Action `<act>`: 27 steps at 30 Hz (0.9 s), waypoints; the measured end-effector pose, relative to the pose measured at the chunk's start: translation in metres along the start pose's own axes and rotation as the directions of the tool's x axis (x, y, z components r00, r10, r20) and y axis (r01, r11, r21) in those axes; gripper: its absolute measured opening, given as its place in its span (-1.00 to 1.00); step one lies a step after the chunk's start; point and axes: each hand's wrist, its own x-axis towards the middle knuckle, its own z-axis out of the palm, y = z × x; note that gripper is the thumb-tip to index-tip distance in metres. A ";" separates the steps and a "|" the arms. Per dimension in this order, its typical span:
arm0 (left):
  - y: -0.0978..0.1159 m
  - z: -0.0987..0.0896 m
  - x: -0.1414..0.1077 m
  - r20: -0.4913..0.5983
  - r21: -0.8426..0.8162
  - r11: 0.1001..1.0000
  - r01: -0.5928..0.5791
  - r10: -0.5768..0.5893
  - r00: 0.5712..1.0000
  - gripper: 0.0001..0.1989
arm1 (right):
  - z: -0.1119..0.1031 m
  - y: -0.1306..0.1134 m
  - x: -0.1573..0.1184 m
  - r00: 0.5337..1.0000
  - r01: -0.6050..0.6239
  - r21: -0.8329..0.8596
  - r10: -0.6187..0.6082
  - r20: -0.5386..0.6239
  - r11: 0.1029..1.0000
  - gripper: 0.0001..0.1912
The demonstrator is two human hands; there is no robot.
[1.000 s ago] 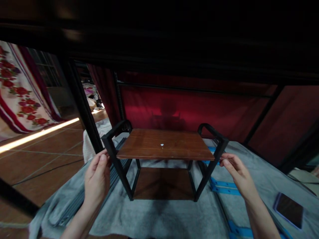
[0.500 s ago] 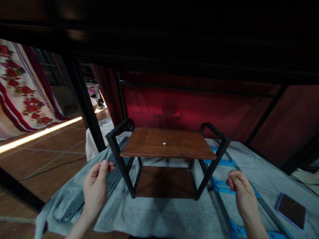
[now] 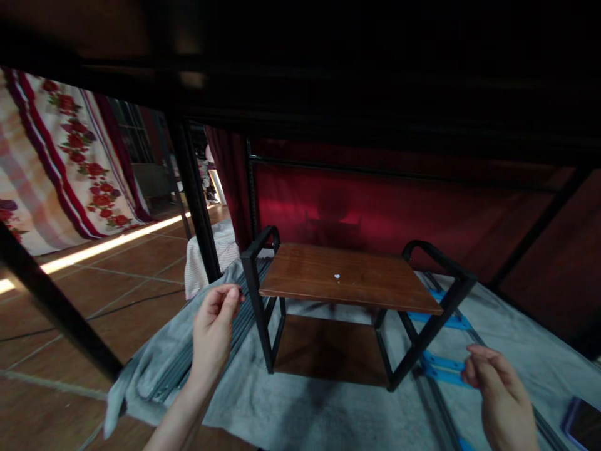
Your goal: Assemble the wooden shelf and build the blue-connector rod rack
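Note:
A small two-tier rack with a brown wooden top board (image 3: 347, 275), a lower board (image 3: 328, 351) and black metal side frames stands upright on a grey cloth (image 3: 263, 407). A small white spot shows on the top board. My left hand (image 3: 216, 322) is raised just left of the rack, fingers curled and pressed together; whether something tiny is between them I cannot make out. My right hand (image 3: 500, 388), also curled closed, hovers right of the rack over blue brackets (image 3: 446, 369). Neither hand touches the rack.
Grey metal bars (image 3: 241, 319) lie on the cloth at left. At the lower right edge is a phone (image 3: 585, 423). Black posts (image 3: 195, 194) and a dark beam overhead frame the space. A red curtain (image 3: 422, 213) hangs behind; a flowered cloth (image 3: 94, 169) hangs at left.
The view has turned left, so the rack, both hands and the phone appear farther right. Both hands keep their closed shape beside the rack.

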 end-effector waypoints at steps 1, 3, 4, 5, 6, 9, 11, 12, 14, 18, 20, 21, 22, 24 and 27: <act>0.000 0.001 0.001 0.029 -0.028 0.999 0.029 -0.028 0.999 -0.72 | 0.001 -0.001 0.003 1.000 0.010 -0.008 -0.010 -0.007 1.000 -0.65; 0.000 0.002 0.003 0.073 -0.077 0.994 0.081 -0.076 0.994 -0.65 | 0.003 -0.004 0.009 0.999 0.034 -0.031 -0.034 -0.014 0.999 -0.61; 0.000 0.003 0.004 0.082 -0.085 0.991 0.099 -0.092 0.992 -0.62 | 0.006 -0.007 0.011 0.998 0.053 -0.051 -0.054 -0.014 0.997 -0.60; 0.001 0.003 0.005 0.085 -0.080 0.991 0.111 -0.104 0.991 -0.61 | 0.009 -0.010 0.012 0.997 0.074 -0.077 -0.075 -0.012 0.994 -0.59; 0.001 0.003 0.005 0.084 -0.068 0.991 0.117 -0.111 0.990 -0.60 | 0.012 -0.014 0.013 0.995 0.096 -0.104 -0.098 -0.011 0.990 -0.58; 0.002 0.003 0.008 0.086 -0.022 0.993 0.117 -0.115 0.990 -0.57 | 0.024 -0.026 0.013 0.991 0.126 -0.127 -0.131 -0.025 0.984 -0.55; 0.002 0.002 0.010 0.097 -0.004 0.993 0.116 -0.116 0.989 -0.56 | 0.031 -0.033 0.013 0.992 0.114 -0.102 -0.118 -0.038 0.988 -0.54; 0.002 0.001 0.011 0.106 0.002 0.993 0.118 -0.117 0.987 -0.56 | 0.034 -0.035 0.013 0.993 0.108 -0.090 -0.112 -0.038 0.990 -0.54; 0.000 0.000 0.013 0.119 0.006 0.992 0.125 -0.125 0.985 -0.56 | 0.037 -0.038 0.015 0.994 0.104 -0.079 -0.107 -0.028 0.991 -0.52; -0.006 -0.003 0.015 0.145 -0.001 0.988 0.155 -0.153 0.978 -0.57 | 0.039 -0.038 0.020 0.995 0.096 -0.080 -0.098 -0.010 0.992 -0.52; -0.008 -0.004 0.014 0.157 -0.013 0.985 0.171 -0.167 0.973 -0.57 | 0.039 -0.037 0.022 0.995 0.101 -0.081 -0.102 -0.009 0.992 -0.53; -0.009 -0.004 0.015 0.160 -0.021 0.985 0.173 -0.168 0.973 -0.58 | 0.040 -0.037 0.023 0.994 0.106 -0.081 -0.107 -0.006 0.991 -0.54; -0.011 -0.004 0.015 0.159 -0.034 0.984 0.175 -0.167 0.973 -0.59 | 0.041 -0.037 0.024 0.994 0.112 -0.081 -0.113 -0.003 0.990 -0.54; -0.013 -0.005 0.019 0.146 -0.077 0.981 0.175 -0.163 0.976 -0.61 | 0.043 -0.038 0.026 0.991 0.134 -0.070 -0.134 0.002 0.988 -0.54; -0.016 -0.003 0.035 0.117 -0.161 0.970 0.181 -0.163 0.980 -0.64 | 0.048 -0.042 0.028 0.986 0.170 -0.029 -0.169 0.009 0.985 -0.58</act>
